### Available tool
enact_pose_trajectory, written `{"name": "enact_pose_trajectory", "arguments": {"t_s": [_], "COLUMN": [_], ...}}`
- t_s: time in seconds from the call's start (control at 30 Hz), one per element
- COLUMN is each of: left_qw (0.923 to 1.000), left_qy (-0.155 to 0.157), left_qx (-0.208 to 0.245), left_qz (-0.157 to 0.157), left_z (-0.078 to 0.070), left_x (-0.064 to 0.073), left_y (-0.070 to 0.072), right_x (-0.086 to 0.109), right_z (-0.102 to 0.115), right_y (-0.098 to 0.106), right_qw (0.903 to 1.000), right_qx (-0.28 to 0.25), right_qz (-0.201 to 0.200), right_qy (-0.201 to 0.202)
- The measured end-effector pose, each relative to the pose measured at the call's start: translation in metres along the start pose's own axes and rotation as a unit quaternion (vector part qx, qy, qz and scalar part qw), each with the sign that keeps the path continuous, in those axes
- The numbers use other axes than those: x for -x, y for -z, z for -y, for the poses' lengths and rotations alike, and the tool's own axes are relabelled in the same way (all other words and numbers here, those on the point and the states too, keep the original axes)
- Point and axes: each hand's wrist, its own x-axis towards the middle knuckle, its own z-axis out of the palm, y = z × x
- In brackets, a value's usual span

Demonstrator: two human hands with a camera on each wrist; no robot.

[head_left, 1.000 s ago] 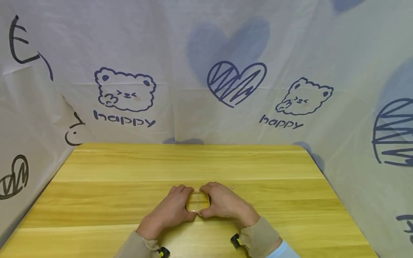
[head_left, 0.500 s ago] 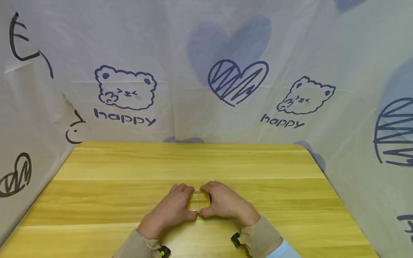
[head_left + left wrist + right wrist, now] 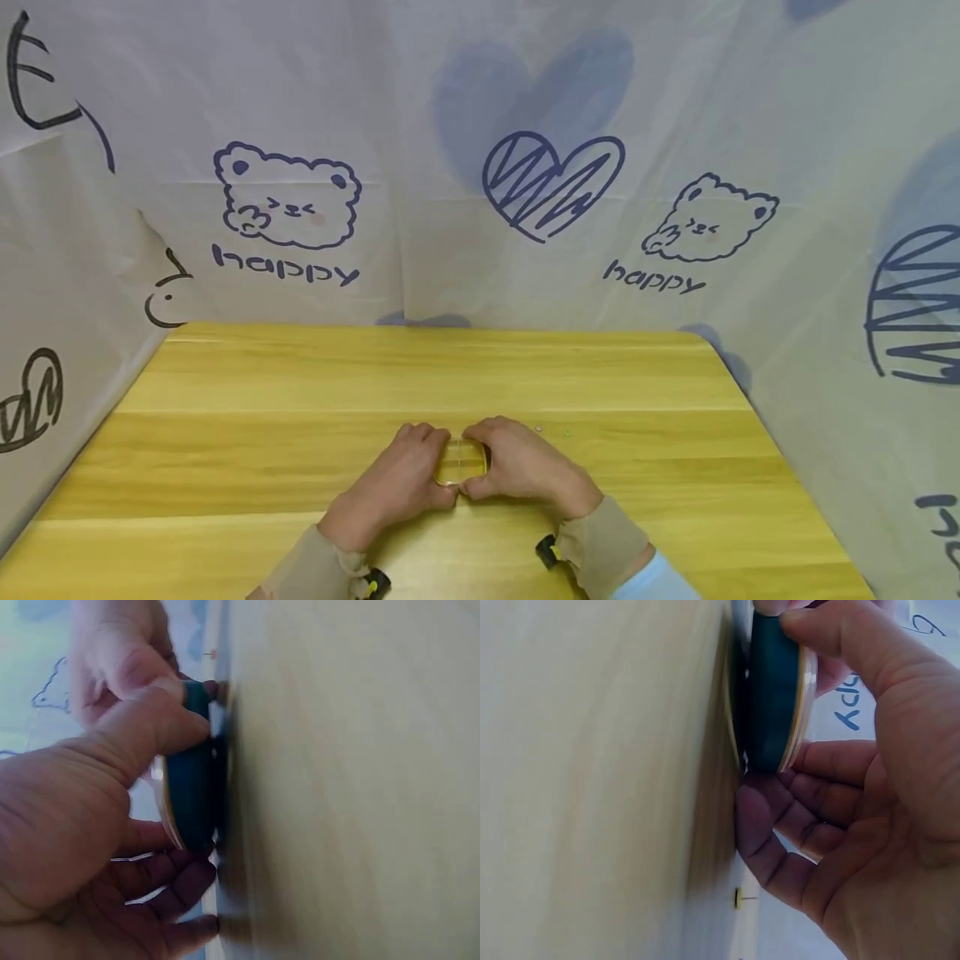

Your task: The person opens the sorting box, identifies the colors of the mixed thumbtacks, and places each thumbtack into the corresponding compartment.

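Note:
A small rounded case [image 3: 472, 463] with dark teal sides and a gold rim stands at the near middle of the table. From above, its top appears see-through, with thin dividing lines crossing it. My left hand [image 3: 402, 472] grips its left side, thumb in front and fingers behind. On the opposite side my right hand [image 3: 522, 467] holds it the same way, and the two thumbs meet at the front edge. In the left wrist view the teal side of the case [image 3: 191, 795] shows under the thumb. The right wrist view has the case [image 3: 775, 697] between thumb and fingers, close over the tabletop.
Two tiny pieces, one pale [image 3: 538, 428] and one greenish [image 3: 567, 432], lie right of the right hand on the wooden table [image 3: 262, 383]. A gold-headed piece with a thin pin [image 3: 739, 898] shows in the right wrist view. Printed white cloth [image 3: 450, 275] surrounds the table.
The head view has tilted slightly downward. Both hands keep their hold on the case, which stays in the same place.

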Motion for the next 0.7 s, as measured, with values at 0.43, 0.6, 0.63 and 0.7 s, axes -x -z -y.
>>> {"name": "enact_pose_trajectory", "arguments": {"t_s": [0.43, 0.6, 0.63, 0.7], "left_qw": [0.9995, 0.9994, 0.9995, 0.9995], "left_qy": [-0.014, -0.017, -0.015, -0.011], "left_qx": [-0.003, -0.023, -0.022, -0.023], "left_qz": [0.028, 0.017, 0.018, 0.020], "left_z": [0.006, 0.002, 0.002, 0.000], "left_x": [0.001, 0.000, -0.001, -0.002], "left_y": [0.005, 0.003, 0.003, 0.005], "right_x": [-0.003, -0.004, -0.004, -0.004], "right_z": [0.010, 0.015, 0.015, 0.014], "right_y": [0.001, 0.002, 0.003, 0.004], "right_qw": [0.9984, 0.9915, 0.9909, 0.9907], "right_qx": [0.055, 0.126, 0.130, 0.130], "right_qz": [0.010, -0.004, -0.004, 0.000], "right_qy": [0.010, 0.034, 0.036, 0.038]}}
